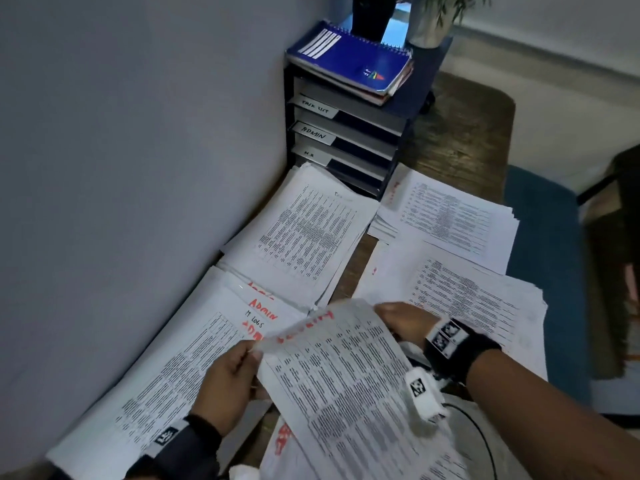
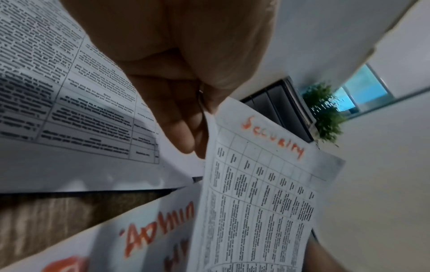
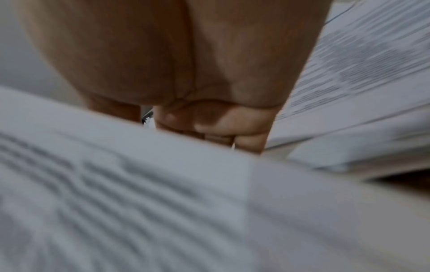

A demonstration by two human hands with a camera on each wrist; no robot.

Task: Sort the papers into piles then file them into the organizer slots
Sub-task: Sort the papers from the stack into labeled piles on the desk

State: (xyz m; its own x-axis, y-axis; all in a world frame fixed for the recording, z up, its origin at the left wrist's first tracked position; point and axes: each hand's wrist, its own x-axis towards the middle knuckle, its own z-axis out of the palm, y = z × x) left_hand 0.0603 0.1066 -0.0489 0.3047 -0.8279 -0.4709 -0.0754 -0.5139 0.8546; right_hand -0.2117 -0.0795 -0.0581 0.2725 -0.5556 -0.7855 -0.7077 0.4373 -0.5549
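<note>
A printed sheet headed "Security" in red [image 1: 339, 362] [image 2: 256, 193] is held up above the desk. My left hand [image 1: 239, 368] [image 2: 200, 103] pinches its left top corner between thumb and fingers. My right hand [image 1: 398, 320] [image 3: 209, 128] grips its right edge, fingers curled behind the paper. Below lies a pile marked "Admin" [image 1: 180, 368] at the left, along the wall. Further piles lie in the middle [image 1: 304, 230], at the far right [image 1: 446, 220] and beside my right wrist [image 1: 485, 299]. The dark organizer [image 1: 346, 133], with labelled slots, stands at the back.
A blue spiral notebook [image 1: 349, 58] and a potted plant [image 1: 433, 22] sit on top of the organizer. The grey wall [image 1: 121, 150] borders the desk on the left. A blue chair seat [image 1: 543, 271] is at the right. More papers lie under the held sheet near me.
</note>
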